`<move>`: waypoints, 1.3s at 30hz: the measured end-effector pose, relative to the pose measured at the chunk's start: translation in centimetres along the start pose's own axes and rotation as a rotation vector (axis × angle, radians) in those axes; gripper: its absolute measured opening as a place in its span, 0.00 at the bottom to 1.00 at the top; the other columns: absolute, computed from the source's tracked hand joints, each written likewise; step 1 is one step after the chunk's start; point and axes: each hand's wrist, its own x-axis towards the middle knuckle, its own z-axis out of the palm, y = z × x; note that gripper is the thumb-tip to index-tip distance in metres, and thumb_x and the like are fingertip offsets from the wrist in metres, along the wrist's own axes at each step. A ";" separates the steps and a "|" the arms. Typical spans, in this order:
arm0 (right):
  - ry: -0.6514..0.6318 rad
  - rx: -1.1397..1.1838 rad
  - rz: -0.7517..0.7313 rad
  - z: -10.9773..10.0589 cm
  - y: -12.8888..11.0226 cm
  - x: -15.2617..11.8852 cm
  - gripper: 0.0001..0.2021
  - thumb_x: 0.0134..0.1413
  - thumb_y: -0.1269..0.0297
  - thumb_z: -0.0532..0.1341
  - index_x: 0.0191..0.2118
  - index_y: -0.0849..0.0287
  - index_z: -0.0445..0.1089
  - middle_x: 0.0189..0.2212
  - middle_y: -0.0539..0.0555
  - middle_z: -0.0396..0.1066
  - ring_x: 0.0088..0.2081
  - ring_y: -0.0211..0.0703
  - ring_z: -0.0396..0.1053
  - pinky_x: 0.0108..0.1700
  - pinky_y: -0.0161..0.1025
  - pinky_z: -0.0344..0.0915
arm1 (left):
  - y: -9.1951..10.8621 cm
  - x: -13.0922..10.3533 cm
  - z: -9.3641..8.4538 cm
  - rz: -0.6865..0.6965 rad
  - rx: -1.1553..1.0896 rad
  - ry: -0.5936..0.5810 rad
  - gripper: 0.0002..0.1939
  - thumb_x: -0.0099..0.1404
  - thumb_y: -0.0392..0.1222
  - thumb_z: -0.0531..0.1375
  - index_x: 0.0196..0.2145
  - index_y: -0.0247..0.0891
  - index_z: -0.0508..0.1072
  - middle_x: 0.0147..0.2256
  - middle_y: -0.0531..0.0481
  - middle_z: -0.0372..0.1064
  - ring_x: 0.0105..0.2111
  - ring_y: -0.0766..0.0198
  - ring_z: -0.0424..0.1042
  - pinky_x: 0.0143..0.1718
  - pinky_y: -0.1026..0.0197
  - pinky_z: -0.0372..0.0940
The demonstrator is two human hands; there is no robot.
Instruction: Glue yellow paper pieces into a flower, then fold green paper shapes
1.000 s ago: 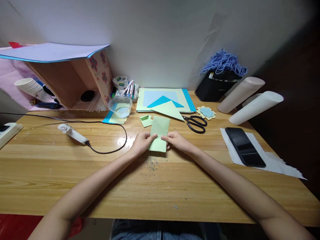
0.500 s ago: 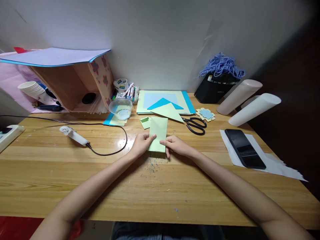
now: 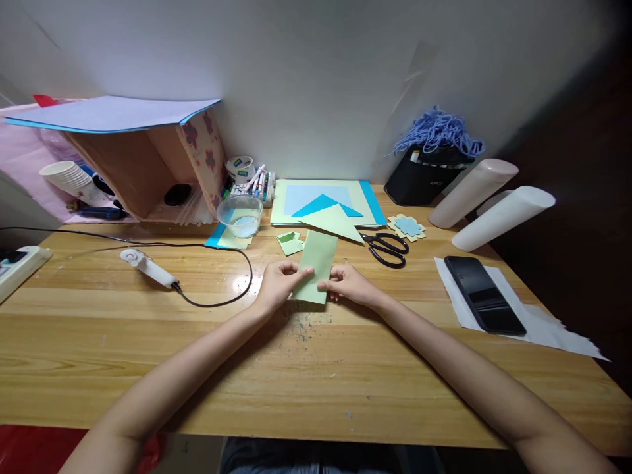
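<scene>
A folded pale green paper [image 3: 317,260] is held upright between both hands near the middle of the table. My left hand [image 3: 282,283] pinches its left edge, thumb on the front. On the lower right edge, my right hand [image 3: 348,286] grips the same paper, thumb in front and fingers partly behind it. Just beyond lie a green paper triangle [image 3: 336,222], a blue triangle [image 3: 323,203] and a small folded green piece [image 3: 289,243]. Black-handled scissors [image 3: 388,250] rest to the right of the triangle.
At the left are an open box [image 3: 207,158], a clear bowl [image 3: 239,216] and a corded white tool [image 3: 151,268]. Stacked sheets [image 3: 279,204] lie at the back. On the right are a black holder [image 3: 419,178], white rolls [image 3: 503,217] and a phone [image 3: 484,294].
The held paper has tilted, its top leaning further right and uncovering more of the small folded piece. My right hand's fingers have drawn in closer behind the paper.
</scene>
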 end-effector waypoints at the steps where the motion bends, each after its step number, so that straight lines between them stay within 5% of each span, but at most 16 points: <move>1: -0.003 0.004 0.004 0.0 0.0 0.0 0.15 0.40 0.55 0.63 0.27 0.66 0.69 0.17 0.50 0.66 0.19 0.32 0.61 0.22 0.31 0.57 | 0.1 -0.1 0.1 0.002 -0.002 0.005 0.18 0.45 0.52 0.63 0.21 0.32 0.70 0.19 0.52 0.66 0.19 0.71 0.61 0.19 0.68 0.53; 9: -0.077 0.018 -0.004 -0.1 0.0 0.0 0.17 0.36 0.56 0.66 0.29 0.67 0.71 0.23 0.54 0.71 0.22 0.34 0.64 0.24 0.31 0.57 | 0.4 -0.3 0.2 0.034 -0.005 0.031 0.17 0.46 0.52 0.63 0.21 0.31 0.70 0.20 0.51 0.67 0.19 0.70 0.62 0.20 0.68 0.55; 15: -0.022 -0.012 0.002 0.2 -0.2 -0.3 0.14 0.36 0.58 0.66 0.25 0.66 0.70 0.18 0.51 0.68 0.19 0.32 0.62 0.21 0.30 0.54 | 0.3 -0.2 0.0 0.020 0.037 -0.007 0.19 0.46 0.53 0.63 0.23 0.31 0.71 0.22 0.49 0.68 0.21 0.69 0.63 0.20 0.68 0.54; 27: -0.045 0.027 -0.021 -0.3 0.0 -0.1 0.16 0.39 0.55 0.65 0.30 0.65 0.69 0.22 0.52 0.71 0.22 0.34 0.67 0.25 0.31 0.62 | 0.0 0.1 -0.3 -0.003 0.118 -0.083 0.21 0.47 0.54 0.61 0.27 0.30 0.73 0.23 0.49 0.69 0.20 0.68 0.63 0.20 0.67 0.53; 33: 0.077 0.082 -0.023 -0.3 0.4 0.3 0.19 0.42 0.50 0.62 0.25 0.66 0.67 0.17 0.52 0.67 0.18 0.34 0.65 0.22 0.32 0.62 | -0.4 0.7 -0.9 -0.018 0.211 -0.182 0.18 0.46 0.51 0.62 0.26 0.31 0.73 0.24 0.48 0.69 0.21 0.67 0.64 0.21 0.67 0.54; 39: 0.275 0.152 -0.136 -1.0 0.0 0.5 0.15 0.40 0.55 0.65 0.32 0.62 0.69 0.27 0.52 0.70 0.26 0.36 0.67 0.28 0.33 0.64 | -0.1 0.8 -1.3 -0.020 0.344 -0.262 0.15 0.44 0.49 0.63 0.21 0.32 0.71 0.20 0.52 0.65 0.19 0.71 0.59 0.19 0.68 0.49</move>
